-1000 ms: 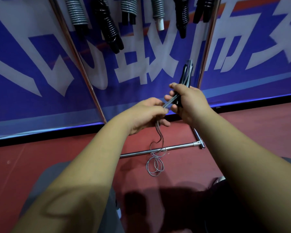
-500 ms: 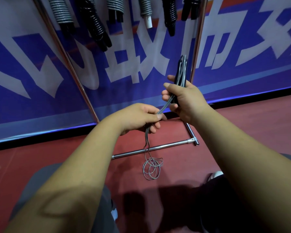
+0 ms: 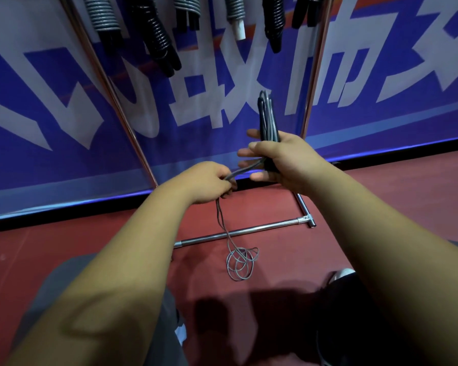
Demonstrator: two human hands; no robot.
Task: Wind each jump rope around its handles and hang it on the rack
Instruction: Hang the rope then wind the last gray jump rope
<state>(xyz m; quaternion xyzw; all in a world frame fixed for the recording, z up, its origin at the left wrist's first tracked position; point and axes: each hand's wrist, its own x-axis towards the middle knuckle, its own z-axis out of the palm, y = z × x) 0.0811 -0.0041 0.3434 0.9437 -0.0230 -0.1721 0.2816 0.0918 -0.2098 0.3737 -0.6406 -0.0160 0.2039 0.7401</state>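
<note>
Here the left hand (image 3: 209,184) pinches the one thin grey jump-rope cord (image 3: 245,169), its slack coiled on the red floor (image 3: 90,247) at 6 o'clock. At its 2 o'clock, the right hand (image 3: 284,161) grips the upright black handles (image 3: 266,122); six wound ropes (image 3: 156,30) hang on the chrome rack (image 3: 249,230) at 12 o'clock.

Grey jump rope (image 3: 267,122) between both hands
</note>
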